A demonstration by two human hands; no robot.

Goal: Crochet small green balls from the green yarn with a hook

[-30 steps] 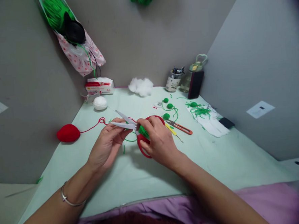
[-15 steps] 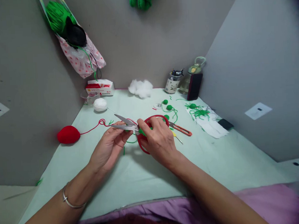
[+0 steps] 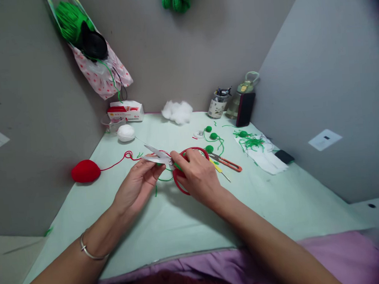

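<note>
My right hand is closed around the red-handled scissors. Their blades are parted and point left, over the fingers of my left hand. Those left fingers are pinched on a bit of green yarn, mostly hidden by the blades and fingertips. More green shows between the scissor handles by my right fingers. Below, a loose green strand trails on the table. Beyond my right hand lie a small green crocheted ball, an orange thread snipper and a yellow-handled crochet hook.
Red yarn and white yarn sit at left. White stuffing, a pen cup, a bottle and a phone stand along the back. Green scraps lie on white tissue at right.
The scissor blades have closed slightly, and my right hand has shifted a little left. My left hand keeps its pinch in nearly the same place.
</note>
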